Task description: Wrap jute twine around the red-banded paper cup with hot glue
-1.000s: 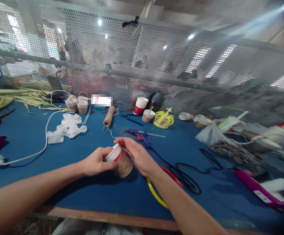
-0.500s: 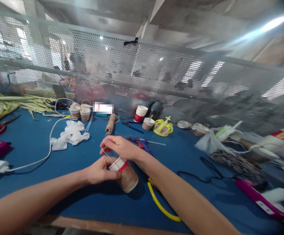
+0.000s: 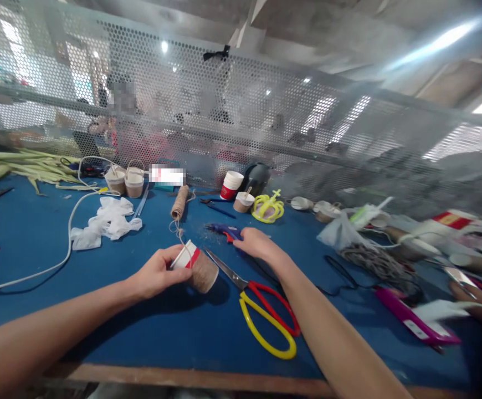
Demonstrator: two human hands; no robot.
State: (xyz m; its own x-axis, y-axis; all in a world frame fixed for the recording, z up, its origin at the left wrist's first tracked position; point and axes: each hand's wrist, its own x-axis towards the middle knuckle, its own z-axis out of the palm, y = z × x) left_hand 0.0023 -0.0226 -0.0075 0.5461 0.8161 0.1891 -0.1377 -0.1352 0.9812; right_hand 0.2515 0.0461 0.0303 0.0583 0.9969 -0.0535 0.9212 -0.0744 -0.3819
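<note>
My left hand grips a paper cup lying on its side, most of it wound with brown twine and its red-and-white rim still bare. A strand of twine runs from the cup up to the twine spool farther back. My right hand reaches forward onto the blue glue gun, fingers curled over its rear end. Scissors with red and yellow handles lie just right of the cup.
The blue table carries a crumpled white cloth, a white cable, twine-covered cups, a red paper cup, a yellow crown shape and a plastic bag. A perforated metal screen closes the back.
My right hand let go of the twine above the cup and moved forward and right to the glue gun. The scissors are now uncovered. My left hand keeps the cup.
</note>
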